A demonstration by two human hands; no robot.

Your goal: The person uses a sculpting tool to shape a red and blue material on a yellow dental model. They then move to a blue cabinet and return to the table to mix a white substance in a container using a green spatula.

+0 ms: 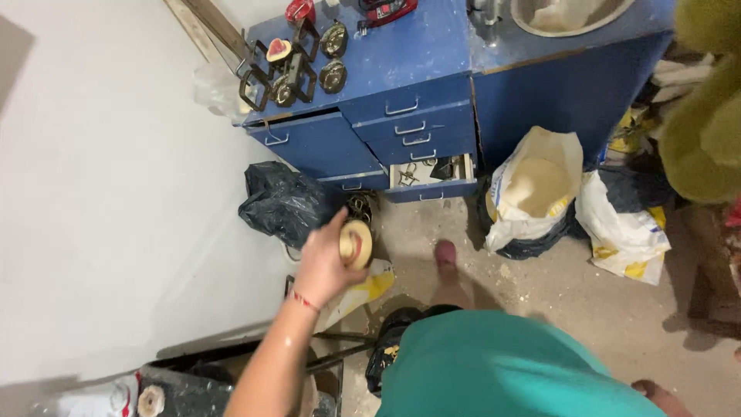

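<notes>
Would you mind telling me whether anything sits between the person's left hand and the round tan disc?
Nothing visible does: the left hand already holds the round tan disc, fingers wrapped around its edge.

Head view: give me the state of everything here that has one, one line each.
Left hand: raised, fingers closed around round tan disc.
Bottom drawer: pulled open, small items inside.
Upper drawers: shut.
White sack: open, holds pale powder.
Black bag: crumpled on floor.
Right hand: out of view.
</notes>
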